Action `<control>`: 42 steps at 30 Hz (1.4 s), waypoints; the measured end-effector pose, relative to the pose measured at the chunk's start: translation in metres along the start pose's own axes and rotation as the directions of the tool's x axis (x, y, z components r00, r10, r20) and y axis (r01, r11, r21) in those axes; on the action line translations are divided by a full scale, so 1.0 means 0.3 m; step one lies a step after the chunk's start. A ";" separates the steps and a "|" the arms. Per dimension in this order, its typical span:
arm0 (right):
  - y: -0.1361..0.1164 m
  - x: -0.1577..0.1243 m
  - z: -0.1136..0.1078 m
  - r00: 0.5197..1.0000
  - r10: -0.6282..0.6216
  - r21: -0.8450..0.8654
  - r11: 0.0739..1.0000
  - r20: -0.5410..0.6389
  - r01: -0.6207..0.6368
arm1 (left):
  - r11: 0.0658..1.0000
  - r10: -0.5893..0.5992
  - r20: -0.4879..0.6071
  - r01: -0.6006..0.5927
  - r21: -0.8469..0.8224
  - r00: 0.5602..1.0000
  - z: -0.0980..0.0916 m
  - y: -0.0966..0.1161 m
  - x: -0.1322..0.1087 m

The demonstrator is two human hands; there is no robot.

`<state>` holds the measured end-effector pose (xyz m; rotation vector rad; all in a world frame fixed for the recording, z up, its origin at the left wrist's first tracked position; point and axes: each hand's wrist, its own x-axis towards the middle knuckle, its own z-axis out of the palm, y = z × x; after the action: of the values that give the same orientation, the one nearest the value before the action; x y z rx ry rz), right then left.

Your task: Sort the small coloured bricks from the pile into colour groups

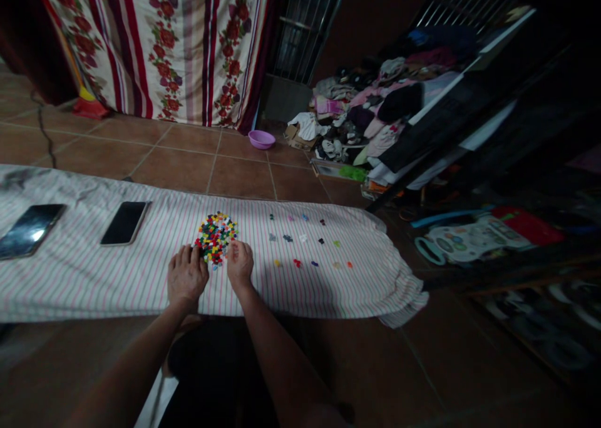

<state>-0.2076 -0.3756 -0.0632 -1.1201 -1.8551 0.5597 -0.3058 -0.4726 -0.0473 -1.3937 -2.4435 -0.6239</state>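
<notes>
A pile of small multicoloured pieces [217,233] lies on the striped cloth [154,278]. At the pile's lower left, my left hand [188,273] rests flat on the cloth, fingers apart, its fingertips beside the pieces. My right hand [240,262] touches the pile's right edge with its fingers curled together; whatever they may hold is too small to make out. To the right, small groups of pieces sit in rows by colour, among them yellow [277,263], red [297,263], white [303,238], green [337,243] and orange [349,264].
Two dark phones, one near [124,223] and one farther left [32,229], lie on the cloth. Beyond it are a purple basin [261,139] on the tiled floor, a floral curtain [188,52] and a heap of clothes [361,112].
</notes>
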 end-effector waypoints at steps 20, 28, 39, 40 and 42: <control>0.105 0.008 -0.206 0.997 0.052 0.073 0.996 0.053 -0.056 | 1.000 0.004 -0.018 -0.004 0.004 1.000 -0.002 0.001 -0.002; 0.247 0.069 -0.417 0.979 0.141 0.013 0.990 -0.145 -0.140 | 1.000 0.001 -0.007 -0.001 -0.008 1.000 -0.009 0.003 -0.001; 0.518 0.110 -0.693 0.886 0.156 -0.202 0.943 -0.438 -0.266 | 1.000 0.004 -0.005 -0.004 0.014 1.000 -0.005 0.001 -0.002; 0.541 0.110 -0.709 0.881 0.143 -0.223 0.938 -0.451 -0.266 | 1.000 0.001 -0.001 -0.001 0.013 1.000 -0.006 0.001 -0.002; 0.582 0.108 -0.736 0.869 0.147 -0.243 0.926 -0.472 -0.289 | 1.000 -0.005 0.010 0.005 0.014 1.000 -0.008 0.003 -0.001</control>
<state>0.0569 -0.2741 -0.0616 -1.5387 -1.4449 0.1124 -0.3050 -0.4735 -0.0452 -1.3887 -2.4552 -0.6012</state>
